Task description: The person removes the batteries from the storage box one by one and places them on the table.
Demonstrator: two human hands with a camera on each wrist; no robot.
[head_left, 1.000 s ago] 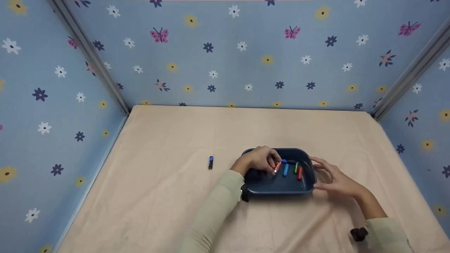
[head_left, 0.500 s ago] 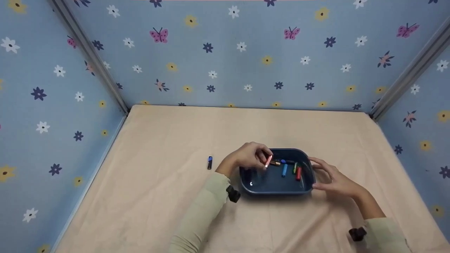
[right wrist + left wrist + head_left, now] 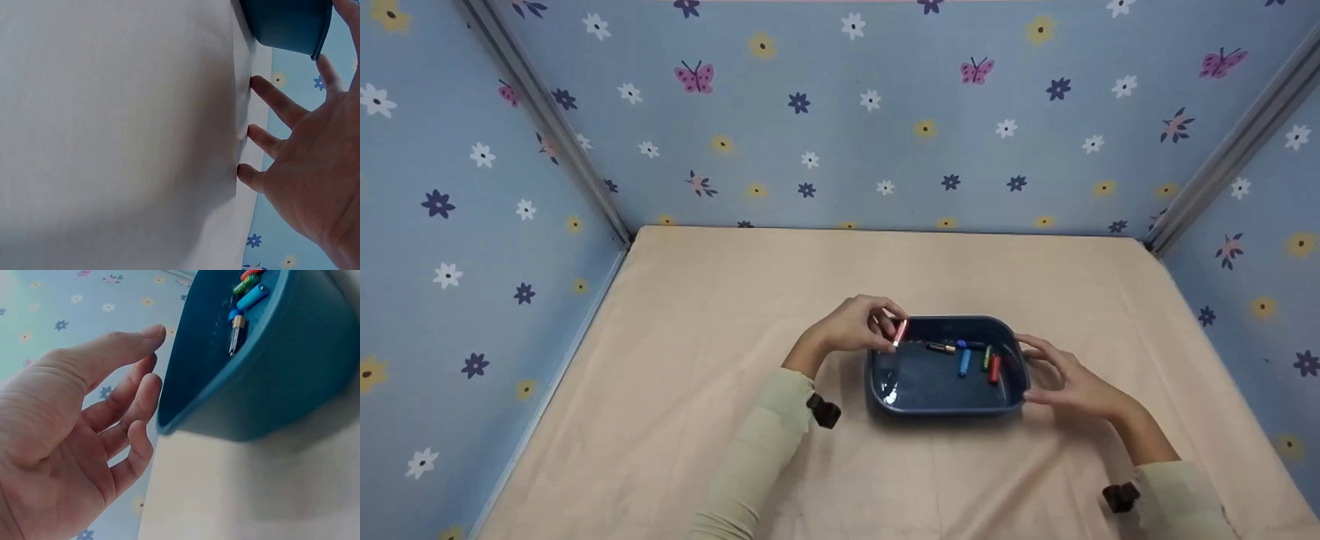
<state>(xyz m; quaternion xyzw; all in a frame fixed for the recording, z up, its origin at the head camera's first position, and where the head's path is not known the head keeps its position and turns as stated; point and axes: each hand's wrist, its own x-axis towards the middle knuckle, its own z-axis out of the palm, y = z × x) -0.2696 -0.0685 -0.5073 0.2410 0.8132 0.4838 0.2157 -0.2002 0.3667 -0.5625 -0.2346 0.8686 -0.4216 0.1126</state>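
My left hand (image 3: 851, 324) pinches a red battery (image 3: 900, 332) between thumb and fingers, just above the far left corner of a dark blue plastic bin (image 3: 949, 412). In the left wrist view the fingers hide that battery. Inside the bin, toward the right, lie a black battery with a copper end (image 3: 940, 348), a dark one with a blue end (image 3: 971, 344), a light blue one (image 3: 965, 363), a green one (image 3: 987, 358) and another red one (image 3: 995, 369). With fingers spread, my right hand (image 3: 1076, 386) touches the bin's right side; its lower fingers (image 3: 278, 104) reach the cloth.
A peach cloth (image 3: 735, 285) covers the table around the bin. Patterned blue panels (image 3: 840, 112) stand behind and at both sides, with grey posts (image 3: 562, 127) at the corners. Each sleeve bears a small black device (image 3: 823, 411).
My left hand has lifted the red battery and moved left with it to the bin's left edge. My left arm now covers where a blue-and-black battery lay on the cloth. The right hand stays put.
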